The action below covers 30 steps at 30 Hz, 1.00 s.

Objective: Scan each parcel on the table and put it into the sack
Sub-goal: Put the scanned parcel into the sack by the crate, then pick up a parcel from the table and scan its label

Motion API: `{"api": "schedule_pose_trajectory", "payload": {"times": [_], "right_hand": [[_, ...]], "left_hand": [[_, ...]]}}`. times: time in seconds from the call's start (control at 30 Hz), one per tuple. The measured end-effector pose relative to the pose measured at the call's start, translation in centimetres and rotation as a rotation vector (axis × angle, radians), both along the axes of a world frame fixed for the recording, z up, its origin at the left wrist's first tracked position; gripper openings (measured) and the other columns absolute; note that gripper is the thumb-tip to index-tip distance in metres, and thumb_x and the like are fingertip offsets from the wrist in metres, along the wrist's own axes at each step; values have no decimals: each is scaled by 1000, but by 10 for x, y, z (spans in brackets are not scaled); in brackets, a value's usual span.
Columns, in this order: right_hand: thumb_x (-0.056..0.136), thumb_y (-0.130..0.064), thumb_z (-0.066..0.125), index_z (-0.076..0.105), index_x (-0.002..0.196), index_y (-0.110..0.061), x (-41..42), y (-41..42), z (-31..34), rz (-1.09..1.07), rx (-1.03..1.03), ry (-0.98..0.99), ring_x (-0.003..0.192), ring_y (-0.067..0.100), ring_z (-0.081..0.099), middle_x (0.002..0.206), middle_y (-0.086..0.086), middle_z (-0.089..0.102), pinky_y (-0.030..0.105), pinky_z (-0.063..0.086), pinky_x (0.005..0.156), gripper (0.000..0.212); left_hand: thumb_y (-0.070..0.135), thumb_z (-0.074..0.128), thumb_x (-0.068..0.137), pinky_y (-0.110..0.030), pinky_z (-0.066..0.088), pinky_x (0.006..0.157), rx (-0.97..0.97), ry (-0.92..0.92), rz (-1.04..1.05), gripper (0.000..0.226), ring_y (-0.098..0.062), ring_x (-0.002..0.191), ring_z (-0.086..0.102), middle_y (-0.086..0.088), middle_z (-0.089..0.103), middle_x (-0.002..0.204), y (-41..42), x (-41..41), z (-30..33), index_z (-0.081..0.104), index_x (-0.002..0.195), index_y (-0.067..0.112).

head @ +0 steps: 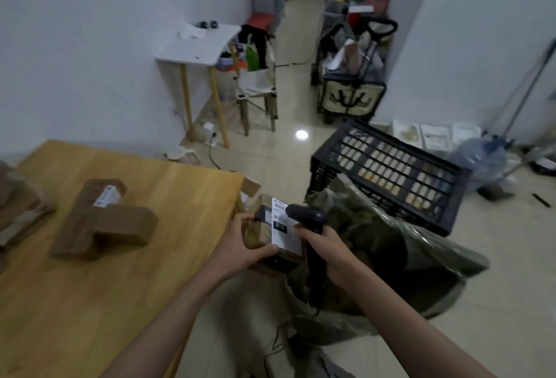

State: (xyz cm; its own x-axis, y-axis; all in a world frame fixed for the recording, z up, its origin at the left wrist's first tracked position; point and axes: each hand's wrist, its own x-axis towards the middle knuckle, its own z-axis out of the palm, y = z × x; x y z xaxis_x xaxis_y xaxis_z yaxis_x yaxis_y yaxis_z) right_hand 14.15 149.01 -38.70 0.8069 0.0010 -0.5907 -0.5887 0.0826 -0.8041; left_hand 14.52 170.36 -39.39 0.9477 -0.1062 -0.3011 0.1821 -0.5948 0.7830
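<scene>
The left hand (240,242) is gripping a small brown parcel (264,236) from its left side, thumb curled over the near edge and fingers wrapping the far edge, holding it in the air just off the right edge of the wooden table (126,272) and beside the mouth of the sack (391,257). The parcel's white shipping label (284,227), printed with a barcode and a black "010" block, is facing up. The right hand (328,254) is clasping the handle of a black barcode scanner (307,218), whose head is sitting just over the label; its cable is hanging down toward the floor in front of the sack. The sack, made of greenish translucent plastic, is standing open on the tiled floor directly below and to the right of the hands, with dark shapes showing inside that are too dim to identify. On the table to the left, two brown parcels (99,221) are lying against each other in a T shape, the longer one bearing a pale label, and more brown packages (18,200) are showing at the table's far left edge. Behind the sack a black plastic crate (391,167) is resting tilted. Farther off, a small white side table (198,46) is standing against the wall beside a folding chair (258,83), and a loaded folding cart (352,77) is sitting in the corridor.
</scene>
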Motion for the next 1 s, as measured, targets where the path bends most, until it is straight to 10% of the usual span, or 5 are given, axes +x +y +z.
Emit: {"api": "schedule_pose_trajectory", "payload": {"times": [0.4, 0.63, 0.87, 1.0], "right_hand": [[87, -14, 73, 70, 113, -8, -7, -136, -116, -176, -58, 369, 97, 34, 72, 103, 19, 74, 45, 60, 87, 28], [88, -19, 74, 69, 112, -6, 4, -163, -174, -259, -36, 536, 91, 33, 70, 102, 18, 72, 37, 57, 70, 27], [87, -20, 75, 58, 119, -10, 29, -181, -187, -353, -107, 561, 102, 35, 65, 111, 16, 67, 47, 57, 88, 37], [90, -9, 69, 64, 108, -2, 44, -186, -169, -303, -84, 529, 75, 26, 66, 84, 13, 69, 34, 54, 63, 20]], "left_hand": [[69, 79, 61, -30, 45, 86, 114, 284, -291, 79, -14, 111, 48, 5, 44, 127, -165, 44, -108, 45, 123, 34], [55, 83, 68, -34, 43, 104, 251, 429, -383, 81, -25, 118, 48, -1, 27, 122, -206, 64, -173, 51, 136, 27], [46, 81, 76, -36, 39, 112, 172, 534, -312, 92, -27, 132, 42, -4, 26, 141, -220, 79, -199, 33, 151, 23], [50, 78, 77, -42, 44, 108, 157, 511, -284, 79, -26, 126, 48, -2, 33, 138, -214, 84, -188, 44, 143, 24]]}}
